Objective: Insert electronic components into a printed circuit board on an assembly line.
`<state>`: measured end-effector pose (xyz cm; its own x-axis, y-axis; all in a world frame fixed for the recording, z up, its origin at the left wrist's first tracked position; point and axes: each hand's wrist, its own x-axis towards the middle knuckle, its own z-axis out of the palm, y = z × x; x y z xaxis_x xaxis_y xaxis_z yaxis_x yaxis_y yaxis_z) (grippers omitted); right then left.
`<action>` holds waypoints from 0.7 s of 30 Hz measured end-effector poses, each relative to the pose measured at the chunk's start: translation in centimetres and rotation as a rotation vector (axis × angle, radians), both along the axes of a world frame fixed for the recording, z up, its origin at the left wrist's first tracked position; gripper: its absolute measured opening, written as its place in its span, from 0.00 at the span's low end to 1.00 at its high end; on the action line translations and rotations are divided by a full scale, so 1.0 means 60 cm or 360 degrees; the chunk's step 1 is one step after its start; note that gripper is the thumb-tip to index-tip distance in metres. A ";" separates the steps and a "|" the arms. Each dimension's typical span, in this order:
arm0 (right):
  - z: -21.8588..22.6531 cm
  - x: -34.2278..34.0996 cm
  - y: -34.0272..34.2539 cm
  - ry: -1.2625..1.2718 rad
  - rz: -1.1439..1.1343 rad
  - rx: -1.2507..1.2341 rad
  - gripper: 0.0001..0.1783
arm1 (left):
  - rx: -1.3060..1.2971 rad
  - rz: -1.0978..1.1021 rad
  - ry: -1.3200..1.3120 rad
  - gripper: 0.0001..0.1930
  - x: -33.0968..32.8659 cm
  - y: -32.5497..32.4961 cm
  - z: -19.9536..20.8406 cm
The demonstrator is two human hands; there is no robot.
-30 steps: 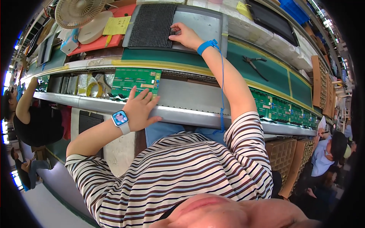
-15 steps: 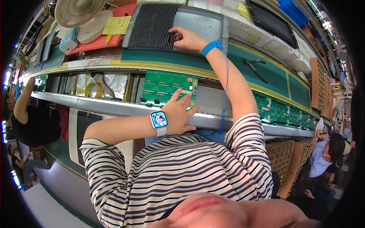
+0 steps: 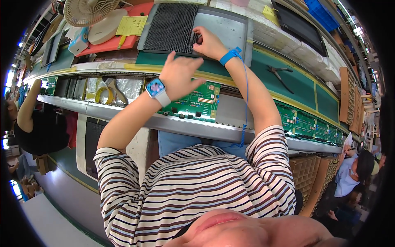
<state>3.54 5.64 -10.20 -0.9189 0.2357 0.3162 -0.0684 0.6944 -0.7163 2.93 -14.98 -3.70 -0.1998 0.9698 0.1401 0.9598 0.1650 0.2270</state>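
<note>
My left hand (image 3: 179, 74), with a smartwatch on its wrist, is lifted with fingers spread just above a green circuit board (image 3: 198, 103) lying on the conveyor. It holds nothing. My right hand (image 3: 208, 41), wearing a blue wrist strap with a coiled cord, reaches to the black ribbed parts tray (image 3: 170, 26). Its fingertips pinch a small black part (image 3: 195, 38) at the tray's right edge. The tray rests in a grey metal pan (image 3: 230, 31).
More green boards (image 3: 312, 123) sit further right on the conveyor. Pliers (image 3: 279, 73) lie on the green mat. A fan (image 3: 88, 10), a yellow sheet (image 3: 131, 24) and a tape roll (image 3: 103, 95) are at the left. A seated person (image 3: 29, 123) is left, another (image 3: 354, 173) lower right.
My left hand slid the green board rightward along the conveyor, then let go and rose toward the tray. My right hand stayed at the tray's edge.
</note>
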 end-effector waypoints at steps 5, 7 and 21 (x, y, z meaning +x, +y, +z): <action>0.011 0.015 0.008 0.0093 -0.0229 -0.0312 0.31 | 0.0595 0.0439 0.0163 0.28 -0.066 0.059 -0.032; 0.013 0.024 -0.005 0.0227 -0.0148 -0.0654 0.31 | 0.0543 0.0503 0.0208 0.28 -0.066 0.075 -0.026; 0.055 0.104 -0.079 0.0167 -0.0002 -0.1048 0.20 | 0.0461 0.0564 -0.0957 0.15 -0.073 0.070 -0.030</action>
<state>9.80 0.90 -6.88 -0.8906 0.4115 0.1935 -0.1602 0.1143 -0.9804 -1.42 -10.78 -5.48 -0.6153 0.7743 0.1479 0.5574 0.2947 0.7762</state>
